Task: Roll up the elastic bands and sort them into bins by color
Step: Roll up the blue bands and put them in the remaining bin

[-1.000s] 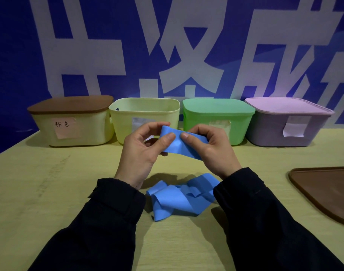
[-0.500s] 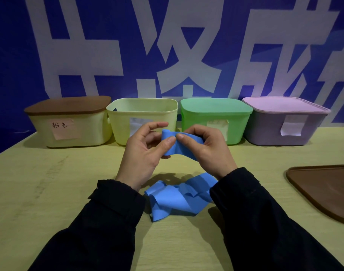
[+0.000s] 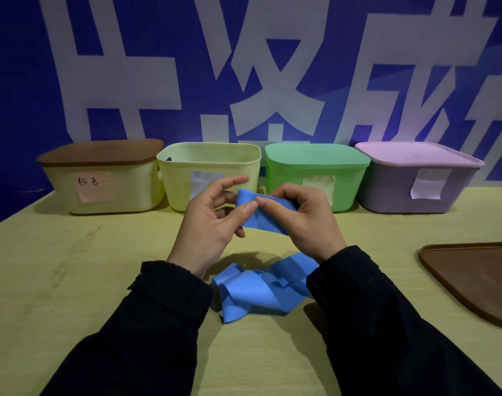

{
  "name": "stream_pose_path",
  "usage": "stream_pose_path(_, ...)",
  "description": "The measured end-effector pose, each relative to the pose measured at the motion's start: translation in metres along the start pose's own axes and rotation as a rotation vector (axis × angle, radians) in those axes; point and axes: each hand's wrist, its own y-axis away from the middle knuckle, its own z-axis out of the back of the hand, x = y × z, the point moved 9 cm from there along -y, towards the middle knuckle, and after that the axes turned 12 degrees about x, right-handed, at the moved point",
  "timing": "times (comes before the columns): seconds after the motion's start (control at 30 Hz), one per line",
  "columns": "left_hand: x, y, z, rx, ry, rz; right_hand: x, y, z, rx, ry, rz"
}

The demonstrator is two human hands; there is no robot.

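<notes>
A blue elastic band (image 3: 261,290) lies crumpled on the table between my forearms, and its upper end rises to my hands. My left hand (image 3: 209,221) and my right hand (image 3: 304,218) both pinch that end above the table, thumbs meeting on a small curled fold at its top. Four bins stand in a row at the back: a cream bin with a brown lid (image 3: 107,192), an open pale yellow bin (image 3: 184,181), a green lidded bin (image 3: 349,184) and a grey bin with a pink lid (image 3: 418,190).
A loose brown lid (image 3: 472,278) lies flat at the right edge of the yellow-green table (image 3: 58,267). Each bin carries a paper label on its front. A blue wall with large white characters stands right behind the bins.
My thumbs have drawn closer together and the held end of the blue band has curled into a tighter fold. The crumpled part on the table has hardly shifted.
</notes>
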Motion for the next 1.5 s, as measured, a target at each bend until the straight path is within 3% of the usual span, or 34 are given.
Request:
stream_pose_path(0.13,-0.003,0.000,0.011,-0.081,0.003,-0.038,-0.006,-0.001,-0.002,0.101,-0.102,-0.071)
stream_pose_path(0.4,-0.006,0.000,0.002,-0.007,0.048,-0.066,0.001,0.000,0.007,0.015,-0.049,0.009)
stream_pose_path(0.53,-0.007,0.000,0.009,-0.062,0.015,-0.047,-0.001,0.000,0.006,0.016,-0.055,0.006)
stream_pose_path(0.7,-0.012,0.001,0.003,-0.016,0.045,-0.077,-0.005,-0.001,0.007,0.001,-0.083,-0.027)
stream_pose_path(1.07,0.002,0.001,-0.008,0.065,0.110,0.023,-0.005,0.000,-0.002,0.015,-0.053,-0.021)
stream_pose_path(1.33,0.001,0.001,0.001,-0.006,0.083,0.035,-0.003,0.000,0.002,-0.042,-0.022,-0.024)
stream_pose_path(1.5,0.001,0.000,0.002,-0.002,0.034,0.027,0.001,0.000,-0.001,0.023,-0.042,-0.002)
